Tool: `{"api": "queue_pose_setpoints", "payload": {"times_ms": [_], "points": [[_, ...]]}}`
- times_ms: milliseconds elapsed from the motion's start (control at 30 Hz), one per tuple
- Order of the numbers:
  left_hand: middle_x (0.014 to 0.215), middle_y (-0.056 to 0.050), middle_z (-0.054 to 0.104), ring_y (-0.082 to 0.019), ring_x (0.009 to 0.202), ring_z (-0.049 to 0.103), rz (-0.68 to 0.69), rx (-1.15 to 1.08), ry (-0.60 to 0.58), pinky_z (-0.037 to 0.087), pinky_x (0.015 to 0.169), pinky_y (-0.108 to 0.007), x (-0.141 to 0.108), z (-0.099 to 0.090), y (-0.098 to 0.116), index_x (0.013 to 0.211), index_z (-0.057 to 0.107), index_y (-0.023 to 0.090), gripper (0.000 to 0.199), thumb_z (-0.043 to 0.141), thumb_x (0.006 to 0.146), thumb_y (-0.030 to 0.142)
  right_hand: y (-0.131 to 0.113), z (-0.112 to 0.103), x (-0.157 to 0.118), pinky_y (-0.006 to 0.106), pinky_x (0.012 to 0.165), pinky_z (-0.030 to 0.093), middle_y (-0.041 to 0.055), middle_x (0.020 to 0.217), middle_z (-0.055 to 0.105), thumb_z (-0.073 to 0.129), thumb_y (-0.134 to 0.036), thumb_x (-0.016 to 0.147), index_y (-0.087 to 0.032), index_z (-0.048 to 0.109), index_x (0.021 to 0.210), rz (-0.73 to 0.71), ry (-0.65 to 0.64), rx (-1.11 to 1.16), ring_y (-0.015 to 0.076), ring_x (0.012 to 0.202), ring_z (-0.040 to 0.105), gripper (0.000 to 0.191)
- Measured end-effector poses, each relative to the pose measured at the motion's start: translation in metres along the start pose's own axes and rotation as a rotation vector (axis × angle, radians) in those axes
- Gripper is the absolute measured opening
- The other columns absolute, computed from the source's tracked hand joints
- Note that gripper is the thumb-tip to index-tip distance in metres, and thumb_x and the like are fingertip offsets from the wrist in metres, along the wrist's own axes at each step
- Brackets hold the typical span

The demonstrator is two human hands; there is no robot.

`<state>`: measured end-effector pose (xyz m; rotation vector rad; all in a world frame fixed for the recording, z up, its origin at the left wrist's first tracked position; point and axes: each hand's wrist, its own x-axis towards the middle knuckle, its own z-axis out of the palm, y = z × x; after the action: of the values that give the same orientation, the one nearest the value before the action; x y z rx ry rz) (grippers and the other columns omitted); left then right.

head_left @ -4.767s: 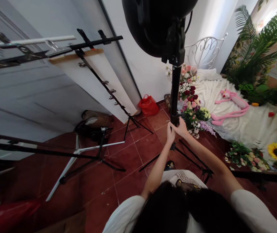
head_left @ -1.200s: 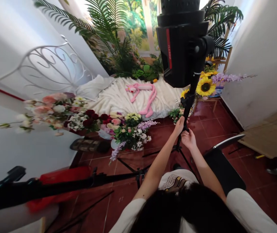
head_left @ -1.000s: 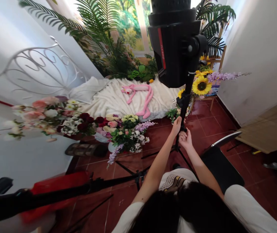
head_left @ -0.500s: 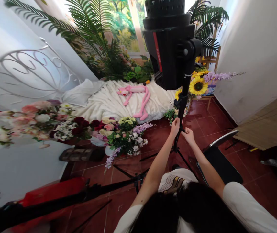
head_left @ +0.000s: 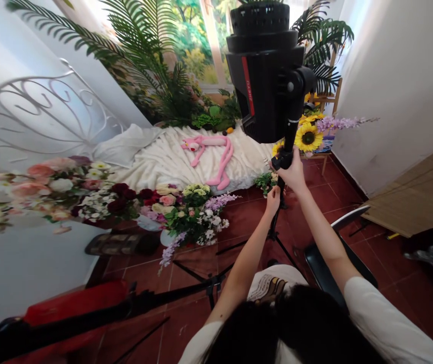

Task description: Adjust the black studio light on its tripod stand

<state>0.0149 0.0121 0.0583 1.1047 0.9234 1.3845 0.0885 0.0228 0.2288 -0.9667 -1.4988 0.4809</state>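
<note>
A black studio light (head_left: 264,88) with a red stripe sits on top of a black light stand (head_left: 274,222) in front of me. My left hand (head_left: 273,199) is closed around the pole of this stand. Higher up, my right hand (head_left: 294,172) wraps the stand at its black locking collar (head_left: 282,161), just under the light. Part of the right hand's grip is hidden behind the pole. The stand's legs spread on the red tiled floor near my feet.
A white draped bed (head_left: 152,162) holds a pink plush toy (head_left: 211,141). Artificial flowers (head_left: 167,202) line its front. Sunflowers (head_left: 309,137) stand behind the pole. A black chair (head_left: 325,258) is at my right. Another black stand (head_left: 163,298) crosses the lower left.
My right hand has gone up from the lower pole to the collar under the light. My left hand stays on the pole. The light sits slightly lower in view.
</note>
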Motion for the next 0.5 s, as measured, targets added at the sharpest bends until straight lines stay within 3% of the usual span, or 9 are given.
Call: {"api": "queue_pose_setpoints", "payload": {"times_ms": [100,267,367,500], "points": [[0.067,-0.004,0.064,-0.017,0.068,0.062,-0.013,0.004,-0.001,0.054,0.067,-0.029,0.000,0.000,0.000,0.068,0.062,0.019,0.071,0.055,0.079,0.088,0.000,0.014,0.011,0.041,0.091,0.059,0.0070,0.104,0.066,0.073,-0.059,0.088,-0.023,0.053,0.122,0.011,0.062,0.001,0.0237,0.101,0.067,0.053],[0.076,-0.005,0.070,-0.018,0.075,0.066,-0.056,-0.048,0.031,0.056,0.074,-0.030,0.000,0.000,-0.004,0.074,0.067,0.017,0.068,0.061,0.078,0.085,0.006,0.016,0.014,0.042,0.092,0.060,0.0066,0.100,0.066,0.074,-0.052,0.088,-0.021,0.056,0.118,0.004,0.087,0.009,0.0242,0.099,0.068,0.046],[0.084,-0.006,0.074,-0.020,0.085,0.070,-0.124,-0.128,0.019,0.057,0.081,-0.031,-0.001,-0.003,-0.007,0.084,0.071,0.017,0.070,0.059,0.079,0.086,0.019,0.017,0.005,0.040,0.090,0.060,0.0044,0.093,0.065,0.074,-0.045,0.087,-0.021,0.057,0.114,0.022,0.106,-0.005,0.0228,0.094,0.067,0.040],[0.088,-0.009,0.075,-0.023,0.094,0.073,-0.207,-0.181,0.008,0.058,0.085,-0.033,-0.002,-0.012,-0.010,0.096,0.071,0.017,0.080,0.039,0.086,0.090,0.045,0.023,-0.026,0.036,0.084,0.059,0.0012,0.086,0.062,0.076,-0.039,0.082,-0.022,0.056,0.105,0.125,0.127,-0.008,0.0204,0.084,0.064,0.035]]}}
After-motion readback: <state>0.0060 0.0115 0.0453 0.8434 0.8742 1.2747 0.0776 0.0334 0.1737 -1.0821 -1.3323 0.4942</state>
